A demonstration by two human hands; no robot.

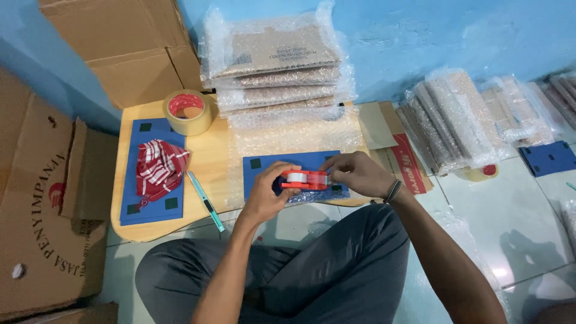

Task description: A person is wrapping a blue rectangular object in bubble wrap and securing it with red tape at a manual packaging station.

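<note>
Both hands are clamped on a red plastic tape dispenser (305, 179) with a clear roll, the left hand (268, 191) gripping its near end and the right hand (355, 174) its far end. It hovers just above a blue rectangular board (259, 171) on the low wooden table (211, 157), near a stack of bubble-wrapped flat packages (276, 66).

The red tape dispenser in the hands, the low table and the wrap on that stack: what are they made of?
The red tape dispenser, held by the left hand and right hand, looks like glossy moulded plastic. The low pale table seems smooth light wood or laminate, going by its faint grain. The stacked parcels wear clear bubble wrap, plainly dimpled.
</note>
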